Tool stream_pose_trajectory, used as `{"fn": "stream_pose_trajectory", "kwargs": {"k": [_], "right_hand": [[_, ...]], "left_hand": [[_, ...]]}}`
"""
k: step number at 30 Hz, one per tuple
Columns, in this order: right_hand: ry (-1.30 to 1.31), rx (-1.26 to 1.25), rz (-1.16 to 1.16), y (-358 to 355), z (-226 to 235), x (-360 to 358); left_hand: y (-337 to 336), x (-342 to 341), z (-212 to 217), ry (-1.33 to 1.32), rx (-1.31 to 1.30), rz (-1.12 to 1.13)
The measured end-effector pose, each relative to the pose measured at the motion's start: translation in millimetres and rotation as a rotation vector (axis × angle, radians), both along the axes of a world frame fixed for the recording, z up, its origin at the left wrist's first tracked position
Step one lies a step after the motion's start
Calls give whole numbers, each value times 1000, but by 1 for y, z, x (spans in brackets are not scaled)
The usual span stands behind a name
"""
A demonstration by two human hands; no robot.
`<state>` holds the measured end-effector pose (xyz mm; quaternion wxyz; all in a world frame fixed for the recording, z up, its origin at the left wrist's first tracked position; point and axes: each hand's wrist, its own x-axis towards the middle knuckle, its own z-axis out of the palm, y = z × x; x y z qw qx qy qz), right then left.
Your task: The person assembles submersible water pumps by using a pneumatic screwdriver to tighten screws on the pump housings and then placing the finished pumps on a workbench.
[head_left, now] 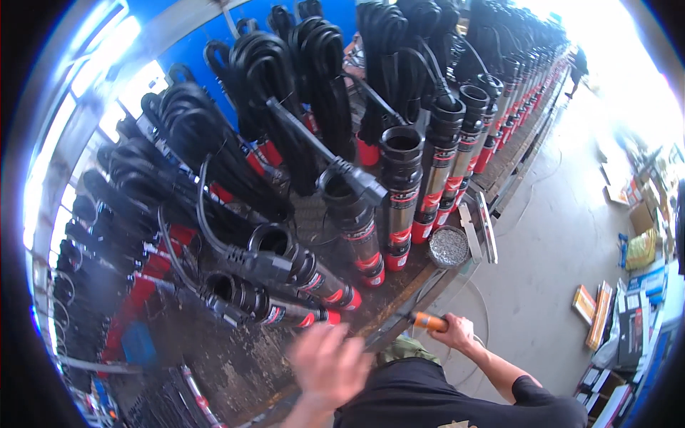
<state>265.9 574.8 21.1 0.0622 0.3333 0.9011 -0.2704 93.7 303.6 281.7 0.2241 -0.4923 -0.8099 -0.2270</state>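
From the head view: grips in the right hand (458, 332) an orange-handled tool (429, 321), short and rounded, with a dark, narrower front end pointing left, toward the edge of the worn dark workbench (250, 357). Looks bright against the grey floor (521, 285) to the right, but too small at the tip for finer detail. Wraps the fingers around the rear of the handle, with the bare forearm slanting back down to the right into a short dark sleeve (528, 391).

Holds the left hand (328, 364) near the front edge of the bench, to the left of the tool, with fingers loosely bent and smeared by motion blur. Cannot tell, through that blur, of any grip or touch there. Comes nearest, just beyond those fingers, to the red end of a tilted black-and-silver cylinder (285, 312).

Shows beyond both hands a row of upright cylinders (402, 192) with open black tops, silvery middles and red bases. Shows also, past the right hand, a round dish (448, 266) full of small silvery pieces, beside two flat metal bars (486, 228). Reveals, farther out beyond the left hand, thick coils of black cable (189, 118) and a grey-black plug (360, 184)
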Motion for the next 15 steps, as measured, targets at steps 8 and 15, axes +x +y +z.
{"fn": "stream_pose_trajectory", "kwargs": {"k": [8, 15], "right_hand": [[58, 215, -125, 34, -25, -54], [308, 364, 62, -11, -28, -75]], "left_hand": [[-30, -94, 111, -128, 380, 166], [-41, -100, 85, 32, 541, 81]]}}
